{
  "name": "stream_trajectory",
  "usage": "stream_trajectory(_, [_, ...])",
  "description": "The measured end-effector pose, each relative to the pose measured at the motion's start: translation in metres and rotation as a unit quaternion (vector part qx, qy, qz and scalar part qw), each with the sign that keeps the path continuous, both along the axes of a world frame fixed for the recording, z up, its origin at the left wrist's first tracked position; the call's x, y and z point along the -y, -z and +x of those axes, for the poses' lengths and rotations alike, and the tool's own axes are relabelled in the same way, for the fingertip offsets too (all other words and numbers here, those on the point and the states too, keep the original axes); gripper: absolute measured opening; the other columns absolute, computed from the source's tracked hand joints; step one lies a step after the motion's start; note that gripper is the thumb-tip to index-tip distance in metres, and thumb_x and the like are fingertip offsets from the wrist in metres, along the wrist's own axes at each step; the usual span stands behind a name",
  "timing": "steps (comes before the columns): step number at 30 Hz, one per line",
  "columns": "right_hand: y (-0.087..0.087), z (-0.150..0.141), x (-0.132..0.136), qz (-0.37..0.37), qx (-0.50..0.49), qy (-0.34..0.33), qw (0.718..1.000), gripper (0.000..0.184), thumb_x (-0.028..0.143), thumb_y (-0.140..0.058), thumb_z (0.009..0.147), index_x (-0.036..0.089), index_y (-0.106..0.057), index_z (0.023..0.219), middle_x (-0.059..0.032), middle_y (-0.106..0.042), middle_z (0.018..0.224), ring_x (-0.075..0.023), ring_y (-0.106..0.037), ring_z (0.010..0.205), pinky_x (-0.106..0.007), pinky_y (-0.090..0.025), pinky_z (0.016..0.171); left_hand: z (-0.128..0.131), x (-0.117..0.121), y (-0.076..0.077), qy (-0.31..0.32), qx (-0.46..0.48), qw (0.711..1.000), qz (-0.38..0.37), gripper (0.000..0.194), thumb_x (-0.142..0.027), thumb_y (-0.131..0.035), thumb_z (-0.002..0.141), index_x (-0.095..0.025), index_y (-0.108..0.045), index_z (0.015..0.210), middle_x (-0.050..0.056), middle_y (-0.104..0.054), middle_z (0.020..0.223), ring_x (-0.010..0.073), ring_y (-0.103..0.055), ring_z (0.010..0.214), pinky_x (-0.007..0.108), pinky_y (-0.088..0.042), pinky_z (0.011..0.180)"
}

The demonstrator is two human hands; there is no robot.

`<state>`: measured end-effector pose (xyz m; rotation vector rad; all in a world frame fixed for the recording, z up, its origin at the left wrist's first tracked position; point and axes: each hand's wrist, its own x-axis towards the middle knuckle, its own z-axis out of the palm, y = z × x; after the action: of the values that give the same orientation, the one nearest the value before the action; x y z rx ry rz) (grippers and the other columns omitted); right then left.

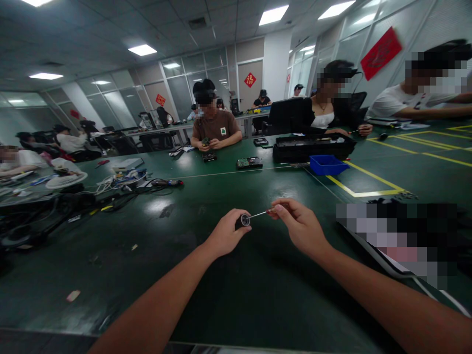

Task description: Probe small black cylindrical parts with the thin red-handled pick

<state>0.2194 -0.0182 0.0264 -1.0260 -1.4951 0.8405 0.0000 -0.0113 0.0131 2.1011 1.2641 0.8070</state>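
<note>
My left hand (226,235) is closed around a small black cylindrical part (239,223), its round open end with a pale inner ring turned to the right. Pinched in the fingers of my right hand (300,225) is a thin screwdriver (259,214); most of its handle is hidden by the fingers. Its metal shaft points left and reaches the mouth of the cylinder. How deep the tip sits inside, I cannot tell. Both hands are held above the dark green table (258,295).
Across the table a co-worker (217,125) handles a small part. A blue bin (328,165) stands before a long black tray (313,147). A hard drive (249,162) lies left of them. Tangled cables (125,182) cover the left side; a blurred-out item (398,241) lies right.
</note>
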Motion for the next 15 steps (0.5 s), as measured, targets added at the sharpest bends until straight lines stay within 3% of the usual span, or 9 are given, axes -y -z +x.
stream_trajectory(6, [0.0002, 0.0016, 0.0005, 0.01, 0.048, 0.02, 0.999, 0.028, 0.046, -0.057, 0.092, 0.021, -0.068, 0.098, -0.0061, -0.074, 0.086, -0.0215, -0.07, 0.079, -0.036, -0.055, 0.072, -0.0005, -0.0017, 0.0035, -0.003, 0.034, 0.999, 0.011, 0.031, -0.024, -0.066, 0.087, -0.025, -0.061, 0.118, 0.004, -0.063, 0.116, 0.0215, -0.057, 0.109, 0.037, -0.044, 0.099])
stream_trajectory(12, [-0.0068, 0.0012, 0.0057, 0.022, 0.156, 0.069, 0.985, 0.034, 0.053, -0.061, 0.088, 0.022, -0.066, 0.073, 0.0004, -0.062, 0.056, -0.0156, -0.056, 0.05, -0.028, -0.039, 0.048, -0.0013, -0.0014, 0.0016, -0.01, 0.012, 1.0, 0.026, 0.031, -0.025, -0.066, 0.087, -0.024, -0.062, 0.118, 0.006, -0.063, 0.117, 0.023, -0.057, 0.111, 0.04, -0.044, 0.102])
stream_trajectory(15, [-0.0076, 0.0013, 0.0068, 0.042, 0.164, 0.033, 0.985, 0.024, 0.044, -0.056, 0.091, 0.023, -0.067, 0.089, -0.0003, -0.067, 0.065, -0.0178, -0.062, 0.058, -0.029, -0.043, 0.053, -0.0017, -0.0008, 0.0003, -0.004, -0.005, 0.999, 0.033, 0.031, -0.026, -0.067, 0.087, -0.024, -0.063, 0.117, 0.006, -0.064, 0.115, 0.0236, -0.057, 0.11, 0.041, -0.044, 0.101])
